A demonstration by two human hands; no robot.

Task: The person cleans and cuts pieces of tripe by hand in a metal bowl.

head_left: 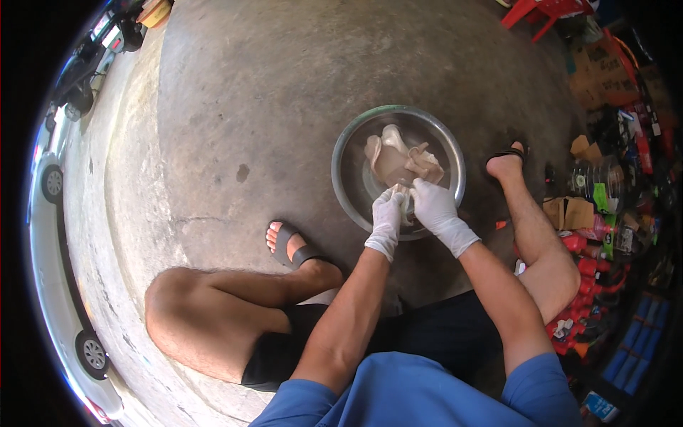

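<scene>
A round metal basin (338, 162) stands on the floor between my feet. Inside it lie soft, folded, pale beige-pink pieces (393, 162), perhaps meat or offal; their exact kind is not clear. Over the basin's near side, both hands wear white gloves and sit close together. My left hand (386, 215) is closed with its fingertips on a pale soft piece (404, 192). My right hand (435, 206) pinches the same piece from the other side. Part of that piece hangs below the fingers, and the gloves hide some of it.
My sandalled feet (286, 244) flank the basin on the concrete floor (242, 92). To the right are cardboard boxes (569, 212), red bottles (587, 267) and other clutter. A red plastic stool (544, 11) is at the far right, and a parked car (50, 263) at the left.
</scene>
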